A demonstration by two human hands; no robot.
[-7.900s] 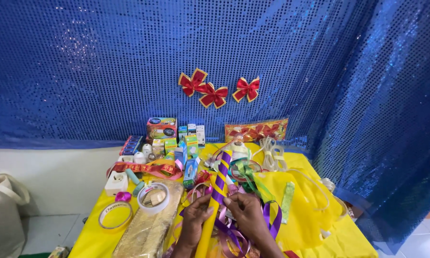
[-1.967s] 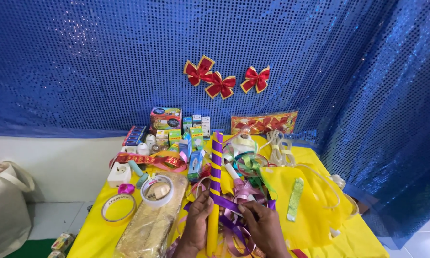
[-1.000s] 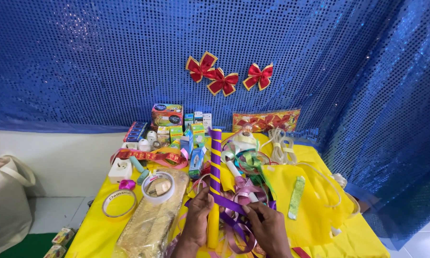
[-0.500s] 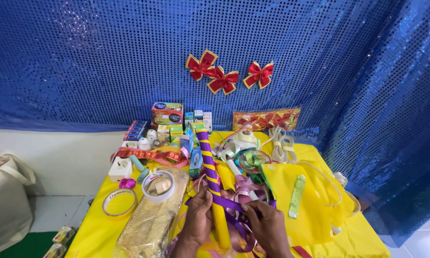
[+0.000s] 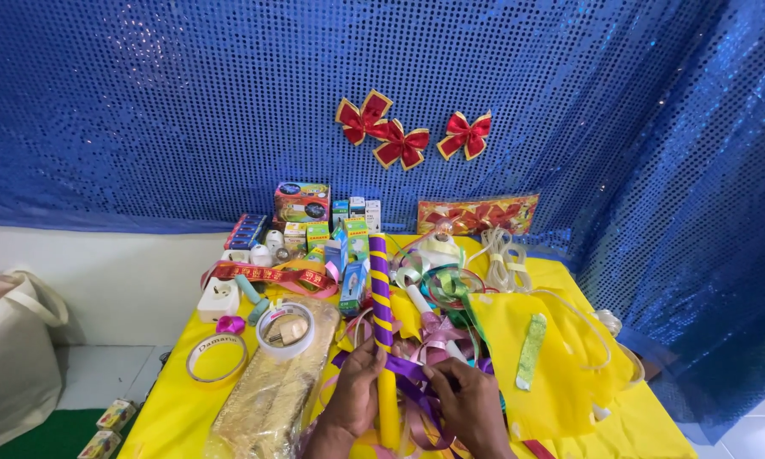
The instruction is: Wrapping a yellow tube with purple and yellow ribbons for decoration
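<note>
**Head view: both hands on a ribbon-wrapped stick**

Head camera looks down on a yellow surface crowded with craft goods. The left hand has its fingers curled around a yellow stick spiralled with purple ribbon, gripping it at the lower, still bare part; the stick points away from the fingers toward the far blue sequin curtain. The right hand, just beside the left, pinches a loose length of purple ribbon that runs across to the stick between the two hands.

Left of the left hand lies a gold foil packet, with a roll of clear tape resting on its far end and an empty tape ring further left. Beyond the fingers stand small cardboard boxes, closed, so their contents cannot be told, and a flat clear packet of red bows. Right of the right hand a yellow cloth carries a green glitter strip. Three red bows hang on the curtain.
</note>
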